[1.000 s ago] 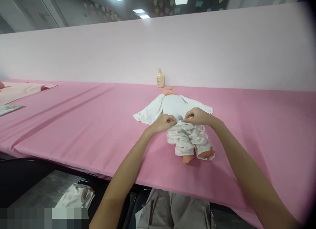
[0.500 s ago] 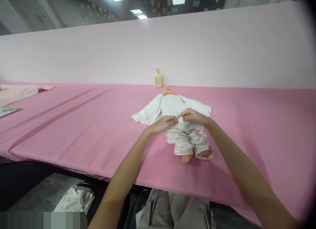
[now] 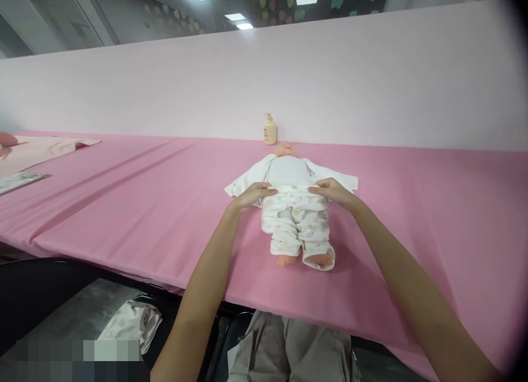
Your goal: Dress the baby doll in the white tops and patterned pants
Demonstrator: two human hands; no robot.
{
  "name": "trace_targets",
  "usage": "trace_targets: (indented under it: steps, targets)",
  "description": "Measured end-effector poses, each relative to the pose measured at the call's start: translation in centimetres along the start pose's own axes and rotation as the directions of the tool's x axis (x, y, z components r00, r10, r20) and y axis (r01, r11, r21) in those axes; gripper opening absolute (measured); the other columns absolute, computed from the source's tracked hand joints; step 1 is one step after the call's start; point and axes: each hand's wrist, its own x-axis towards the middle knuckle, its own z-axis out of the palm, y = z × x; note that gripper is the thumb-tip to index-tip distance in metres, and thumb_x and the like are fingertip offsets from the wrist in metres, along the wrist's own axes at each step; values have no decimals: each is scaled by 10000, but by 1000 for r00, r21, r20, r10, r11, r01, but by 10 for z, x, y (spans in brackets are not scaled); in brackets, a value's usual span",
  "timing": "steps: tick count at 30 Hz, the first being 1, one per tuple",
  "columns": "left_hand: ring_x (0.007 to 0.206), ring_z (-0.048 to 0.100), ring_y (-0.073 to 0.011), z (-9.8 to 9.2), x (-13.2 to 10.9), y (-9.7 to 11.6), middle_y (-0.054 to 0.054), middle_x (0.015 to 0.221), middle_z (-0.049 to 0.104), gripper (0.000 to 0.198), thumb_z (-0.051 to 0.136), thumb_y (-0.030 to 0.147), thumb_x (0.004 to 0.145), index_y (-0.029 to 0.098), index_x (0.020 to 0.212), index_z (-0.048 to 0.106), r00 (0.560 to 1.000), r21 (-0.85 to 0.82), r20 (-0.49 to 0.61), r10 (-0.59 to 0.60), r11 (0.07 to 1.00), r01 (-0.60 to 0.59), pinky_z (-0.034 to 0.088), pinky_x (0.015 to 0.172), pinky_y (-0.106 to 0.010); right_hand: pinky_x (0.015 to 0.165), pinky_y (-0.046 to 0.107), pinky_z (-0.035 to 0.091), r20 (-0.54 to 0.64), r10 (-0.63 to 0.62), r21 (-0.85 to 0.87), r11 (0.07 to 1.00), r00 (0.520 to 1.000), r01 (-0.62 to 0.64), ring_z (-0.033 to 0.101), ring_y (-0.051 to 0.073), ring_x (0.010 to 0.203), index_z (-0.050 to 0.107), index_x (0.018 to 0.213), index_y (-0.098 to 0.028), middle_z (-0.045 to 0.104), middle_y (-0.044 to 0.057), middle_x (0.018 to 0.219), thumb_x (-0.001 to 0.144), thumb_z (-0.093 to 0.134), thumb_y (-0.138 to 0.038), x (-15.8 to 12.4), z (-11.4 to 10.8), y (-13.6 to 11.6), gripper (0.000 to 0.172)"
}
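Note:
A baby doll (image 3: 286, 149) lies on its back on the pink table cover, head toward the wall and feet toward me. It wears a white long-sleeved top (image 3: 289, 171) with the sleeves spread out. Patterned white baby pants (image 3: 295, 217) cover its legs, with the feet showing at the cuffs. My left hand (image 3: 254, 195) pinches the waistband at its left side. At the other side of the waistband, my right hand (image 3: 333, 192) is closed on the cloth too. The waistband is stretched between them across the doll's belly.
A cream pump bottle (image 3: 269, 130) stands against the white wall (image 3: 165, 90) behind the doll's head. At the far left of the pink table cover (image 3: 144, 206) lie a pale pink cloth (image 3: 45, 151) and a flat packet (image 3: 20, 181). Below, a crumpled white cloth (image 3: 132, 324) rests on a black chair.
My hands have moved apart, from close together at the waist to opposite sides of the waistband. The pants now lie straighter and higher, and the doll's legs have shifted left.

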Motion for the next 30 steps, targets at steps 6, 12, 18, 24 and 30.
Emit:
trace_targets:
  steps: [6,12,18,24,30]
  targets:
    - [706,576,-169,7,14,-28,-46,758,634,309,645,444,668,146,742,612,992,-343,45,-119,931,127,425,668,-289,487,242,184,-87,89,52,995,992,-85,253,69,513,401,545,-184,285,-70,539,573,716,-596,10,-4,33,520]
    - [637,543,-155,-3,20,-46,-25,668,602,338,657,473,662,142,683,596,976,-116,-130,-177,980,163,401,605,-271,489,241,191,-174,108,13,994,979,-108,268,71,517,460,553,-172,320,-69,538,567,712,-605,12,-5,50,501]
    - [695,510,-134,-10,42,-32,5,698,537,305,584,460,750,169,673,532,993,70,-107,59,996,-51,401,675,-263,531,247,303,-210,84,119,991,974,-59,397,106,571,487,598,-177,446,-38,597,596,702,-565,40,-3,43,444]
    - [1118,484,-185,-10,66,-33,-59,1169,548,248,601,327,715,168,583,464,922,229,-238,305,940,-252,362,938,-297,810,312,387,-224,-96,57,992,970,111,520,200,940,432,532,-178,554,92,1119,644,678,-438,77,-1,35,375]
    - [701,549,-147,-4,98,-40,16,638,546,179,449,177,706,209,598,309,755,338,-584,298,935,-108,388,683,-271,794,319,358,-362,-197,-351,934,911,63,497,190,821,411,589,-213,563,50,802,783,490,-367,101,8,36,260]
